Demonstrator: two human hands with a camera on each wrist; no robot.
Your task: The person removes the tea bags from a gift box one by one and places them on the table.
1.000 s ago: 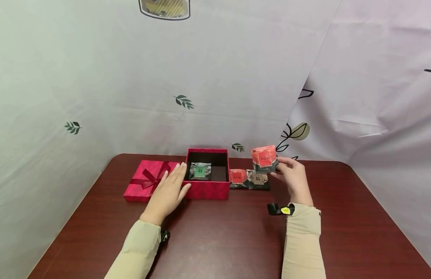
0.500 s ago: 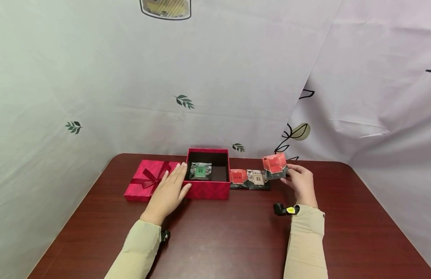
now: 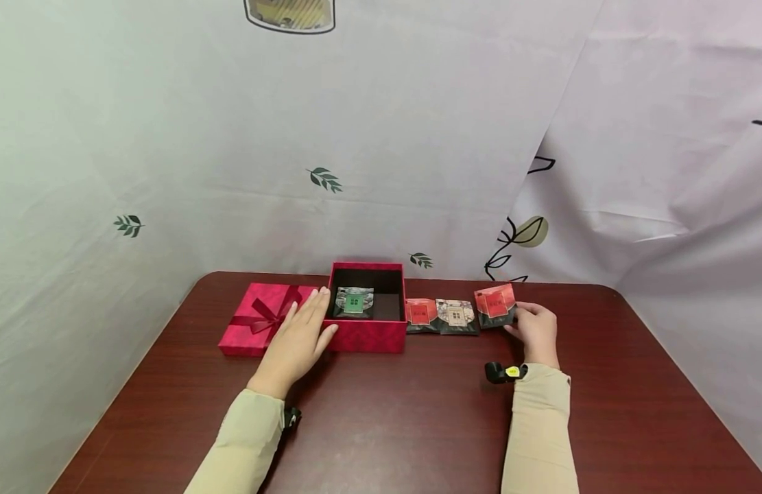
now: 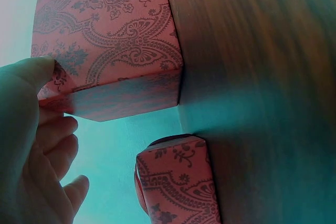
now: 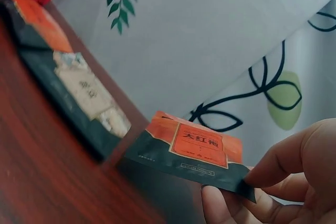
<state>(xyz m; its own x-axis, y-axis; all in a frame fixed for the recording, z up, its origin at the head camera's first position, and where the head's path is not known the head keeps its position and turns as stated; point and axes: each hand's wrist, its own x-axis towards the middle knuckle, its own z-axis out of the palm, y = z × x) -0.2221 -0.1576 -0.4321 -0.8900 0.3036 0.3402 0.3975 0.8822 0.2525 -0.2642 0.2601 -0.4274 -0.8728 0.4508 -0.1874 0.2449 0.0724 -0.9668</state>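
Down came the packet (image 3: 496, 304), pinched by the right hand (image 3: 538, 334), seemingly nearly third in the row (image 3: 447, 318) left of it! The left hand (image 3: 295, 339), straight-fingered, touched the box (image 3: 366, 337).

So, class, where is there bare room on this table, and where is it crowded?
Bare: the table between left sleeve and right sleeve, and its right end beyond the right hand. Crowded: along the back, where the lid, left hand, box, two flat packets and held packet lie close together.
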